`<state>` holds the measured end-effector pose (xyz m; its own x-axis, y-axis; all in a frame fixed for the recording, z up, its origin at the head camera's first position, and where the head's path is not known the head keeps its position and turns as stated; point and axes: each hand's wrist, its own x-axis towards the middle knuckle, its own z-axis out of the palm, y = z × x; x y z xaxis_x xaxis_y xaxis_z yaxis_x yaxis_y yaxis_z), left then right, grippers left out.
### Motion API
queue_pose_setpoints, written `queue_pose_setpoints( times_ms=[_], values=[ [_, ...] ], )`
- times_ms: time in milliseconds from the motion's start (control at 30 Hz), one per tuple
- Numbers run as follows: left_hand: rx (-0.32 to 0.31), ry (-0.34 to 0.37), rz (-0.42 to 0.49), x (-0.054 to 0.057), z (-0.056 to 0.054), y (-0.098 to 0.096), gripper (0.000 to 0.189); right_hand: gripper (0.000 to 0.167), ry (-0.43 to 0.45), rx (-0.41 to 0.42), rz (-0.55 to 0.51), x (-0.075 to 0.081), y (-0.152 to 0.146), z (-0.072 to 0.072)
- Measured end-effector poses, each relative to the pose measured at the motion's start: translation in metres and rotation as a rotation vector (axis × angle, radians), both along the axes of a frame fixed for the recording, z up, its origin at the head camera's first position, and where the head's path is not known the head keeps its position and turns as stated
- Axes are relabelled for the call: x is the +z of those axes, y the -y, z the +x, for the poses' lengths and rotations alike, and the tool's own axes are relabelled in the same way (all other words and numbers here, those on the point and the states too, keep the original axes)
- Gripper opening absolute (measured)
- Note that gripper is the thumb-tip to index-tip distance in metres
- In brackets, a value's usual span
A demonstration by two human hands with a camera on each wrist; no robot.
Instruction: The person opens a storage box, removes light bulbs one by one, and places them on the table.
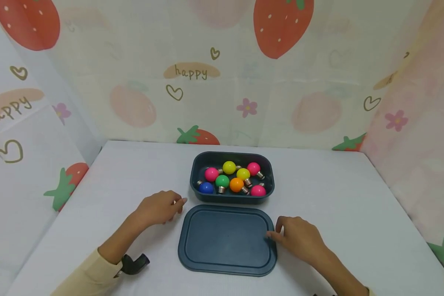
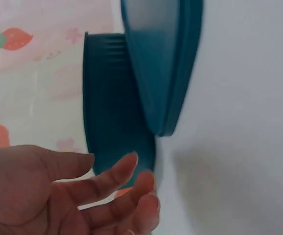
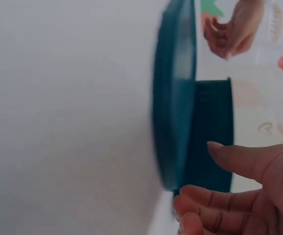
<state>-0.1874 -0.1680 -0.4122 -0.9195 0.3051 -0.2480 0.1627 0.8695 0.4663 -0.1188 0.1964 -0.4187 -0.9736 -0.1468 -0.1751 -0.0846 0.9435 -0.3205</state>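
A dark teal rectangular box [image 1: 232,199] stands at the middle of the table, holding several small coloured light bulbs [image 1: 237,185] with metal screw bases. In front of it is a matching flat lid [image 1: 227,240], with a raised rim. My left hand [image 1: 160,207] hovers off the lid's far left corner, fingers loosely bent and holding nothing. At the lid's right edge is my right hand [image 1: 299,236], its thumb [image 1: 275,235] over the rim. In the right wrist view, thumb and fingers stand apart beside the lid [image 3: 173,107]; whether they touch it I cannot tell.
The white table [image 1: 340,193] is bordered by a strawberry-printed cloth [image 1: 222,94] at the back and on both sides. A black curved piece [image 1: 135,264] sticks out from the left sleeve [image 1: 92,273].
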Motion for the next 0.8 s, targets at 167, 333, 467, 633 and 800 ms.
queue_pose_setpoints(
  times_ms=[167,333,467,633,800],
  values=[
    [0.051,-0.208,-0.023,0.01,-0.008,-0.001,0.031,0.023,-0.047,0.003,-0.038,0.017,-0.002,-0.001],
    [0.059,-0.359,-0.038,0.013,-0.015,-0.005,0.031,0.021,-0.102,0.037,-0.085,0.033,-0.004,-0.009],
    [0.067,-0.411,-0.055,0.008,-0.023,-0.01,0.04,0.022,-0.167,0.086,-0.124,0.043,-0.004,-0.017],
    [0.078,-0.43,-0.055,0.0,-0.034,-0.016,0.05,0.021,-0.238,0.139,-0.175,0.053,-0.001,-0.027],
    [0.034,-0.466,-0.025,-0.007,-0.043,-0.022,0.057,0.02,-0.265,0.168,-0.213,0.058,0.005,-0.039]
  ],
)
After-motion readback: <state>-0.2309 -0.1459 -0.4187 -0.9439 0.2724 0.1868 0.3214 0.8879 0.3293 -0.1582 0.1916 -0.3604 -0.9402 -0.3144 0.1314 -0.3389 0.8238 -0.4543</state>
